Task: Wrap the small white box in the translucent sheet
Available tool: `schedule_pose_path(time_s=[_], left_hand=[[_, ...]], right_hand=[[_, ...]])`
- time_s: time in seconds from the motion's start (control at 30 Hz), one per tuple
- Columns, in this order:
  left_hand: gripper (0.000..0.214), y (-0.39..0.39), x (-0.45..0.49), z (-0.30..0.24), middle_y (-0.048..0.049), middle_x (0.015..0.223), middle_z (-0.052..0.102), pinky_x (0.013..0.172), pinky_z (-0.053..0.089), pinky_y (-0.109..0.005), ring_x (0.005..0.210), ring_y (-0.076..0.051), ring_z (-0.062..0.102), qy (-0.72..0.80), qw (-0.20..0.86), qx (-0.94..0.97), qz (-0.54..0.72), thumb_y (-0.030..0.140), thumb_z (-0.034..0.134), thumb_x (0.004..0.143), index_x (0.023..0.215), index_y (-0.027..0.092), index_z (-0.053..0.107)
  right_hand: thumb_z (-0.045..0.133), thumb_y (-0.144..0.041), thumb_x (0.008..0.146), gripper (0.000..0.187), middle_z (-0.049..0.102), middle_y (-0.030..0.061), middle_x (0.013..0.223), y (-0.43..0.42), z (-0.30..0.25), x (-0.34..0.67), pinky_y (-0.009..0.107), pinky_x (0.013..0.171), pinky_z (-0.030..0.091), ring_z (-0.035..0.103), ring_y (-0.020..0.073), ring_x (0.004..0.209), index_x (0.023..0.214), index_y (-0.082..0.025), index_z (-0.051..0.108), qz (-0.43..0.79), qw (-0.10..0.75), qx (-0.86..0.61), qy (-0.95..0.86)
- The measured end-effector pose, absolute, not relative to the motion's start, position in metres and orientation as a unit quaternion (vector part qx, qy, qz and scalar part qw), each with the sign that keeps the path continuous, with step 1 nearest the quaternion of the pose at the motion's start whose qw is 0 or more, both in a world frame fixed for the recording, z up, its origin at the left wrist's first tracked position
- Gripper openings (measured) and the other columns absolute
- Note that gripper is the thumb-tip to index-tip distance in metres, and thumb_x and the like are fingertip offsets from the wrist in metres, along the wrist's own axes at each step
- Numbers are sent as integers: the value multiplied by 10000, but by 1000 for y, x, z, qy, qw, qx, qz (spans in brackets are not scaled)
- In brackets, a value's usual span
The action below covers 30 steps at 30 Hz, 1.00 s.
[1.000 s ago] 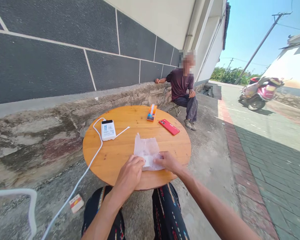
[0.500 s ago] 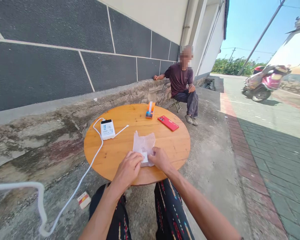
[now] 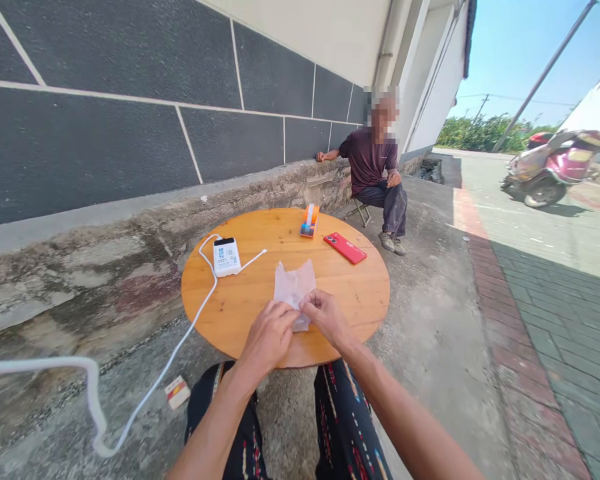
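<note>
A: Report the surface.

B: A round wooden table (image 3: 230,313), outdoors on concrete.

A: Condition of the fingers?

B: Left hand (image 3: 270,333): fingers together, laid over the near left part of a thin whitish sheet (image 3: 293,283). Its thumb is hidden; whether it grips, I cannot tell. Right hand (image 3: 327,320): thumb and forefinger pinched on the sheet's near right side.

A: Bearing of the sheet?

B: On the table's near half, mostly beyond the fingertips. Its long axis appears to run away from the wearer. Neither hand is clearly nearer; both touch it.

A: Farther out?

B: White device (image 3: 227,259) to the left, red phone (image 3: 345,248) to the right, orange tape dispenser (image 3: 309,221) near the far rim; then a seated person (image 3: 373,167) and a scooter (image 3: 563,167).
</note>
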<state>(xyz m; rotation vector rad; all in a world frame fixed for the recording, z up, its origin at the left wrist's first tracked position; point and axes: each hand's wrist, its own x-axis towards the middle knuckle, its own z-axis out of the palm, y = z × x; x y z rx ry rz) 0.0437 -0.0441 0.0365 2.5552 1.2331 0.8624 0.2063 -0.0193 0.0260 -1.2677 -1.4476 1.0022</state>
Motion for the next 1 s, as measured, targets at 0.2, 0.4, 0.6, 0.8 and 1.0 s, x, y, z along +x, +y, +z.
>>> schedule_pose_path(time_s=[0.2,0.4,0.6,0.8,1.0], left_hand=[[265,-45,39,34,-41,988,626,858,460,-342,986,-200,548,438,151,816,345,69,512,778,996,197,593],[327,-45,33,29,-31,961,659,877,457,-309,982,-177,545,380,158,827,383,-26,457,733,908,191,629],[269,-42,33,23,-33,948,656,861,448,-324,955,-185,541,364,114,840,385,9,451,799,871,191,636],[281,-42,33,19,-43,1006,595,830,439,-300,943,-170,540,371,112,833,395,9,451,800,862,200,646],[248,-41,33,19,-40,1013,581,845,438,-294,972,-170,544,377,140,820,408,45,462,822,934,212,607]], right_hand=[[556,-299,737,138,539,-30,579,-17,31,202,212,510,399,501,104,530,680,-174,552,403,456,-501,-615],[578,-256,732,159,542,-52,588,-17,33,197,204,499,378,503,103,516,870,-177,576,368,430,-525,-635],[562,-255,775,344,590,-20,626,-21,38,195,238,542,410,548,131,566,1092,-120,577,349,401,-530,-661],[381,-181,853,460,637,13,777,-29,37,203,286,663,477,578,122,628,1308,-119,416,395,421,-457,-677],[467,-90,762,602,611,23,966,-33,30,206,238,616,446,513,82,609,1351,-171,372,363,381,-428,-735]])
